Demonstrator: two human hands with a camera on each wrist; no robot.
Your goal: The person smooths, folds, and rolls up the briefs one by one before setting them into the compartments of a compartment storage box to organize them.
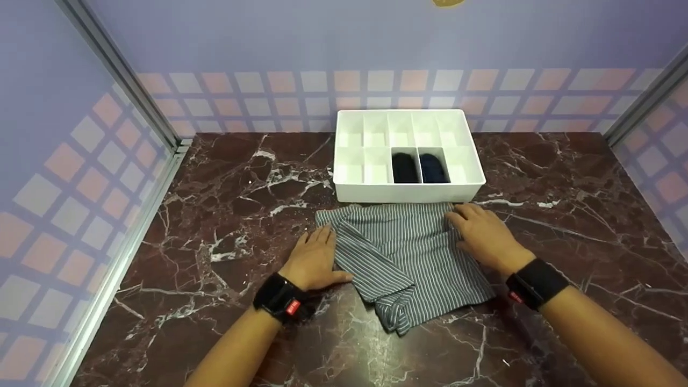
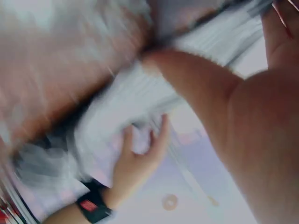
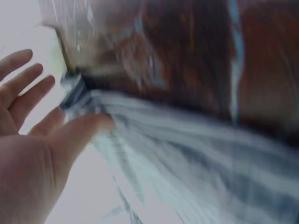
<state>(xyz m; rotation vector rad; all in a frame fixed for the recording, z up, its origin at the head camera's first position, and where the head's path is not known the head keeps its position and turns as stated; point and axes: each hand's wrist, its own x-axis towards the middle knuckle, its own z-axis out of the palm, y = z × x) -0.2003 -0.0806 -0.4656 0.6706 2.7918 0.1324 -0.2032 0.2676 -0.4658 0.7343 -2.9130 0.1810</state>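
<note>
A grey-and-white striped shirt (image 1: 430, 258) lies on the dark marbled table, with a sleeve-like strip folded diagonally over its left side. The bottom end of that strip is bunched up. My left hand (image 1: 314, 260) rests at the shirt's left edge, fingers extended and thumb spread toward the cloth. At the upper right corner, my right hand (image 1: 486, 236) pinches the fabric between thumb and index finger. In the right wrist view the right thumb (image 3: 81, 133) lies over the striped cloth (image 3: 196, 154), while the other fingers stretch away from it. The left wrist view is blurred.
Just behind the shirt stands a white divided box (image 1: 408, 192). Two front compartments hold a black rolled item (image 1: 404, 167) and a dark blue one (image 1: 432, 167). A tiled-pattern wall (image 1: 269, 99) rises behind, and side panels (image 1: 70, 177) bound the table (image 1: 215, 301).
</note>
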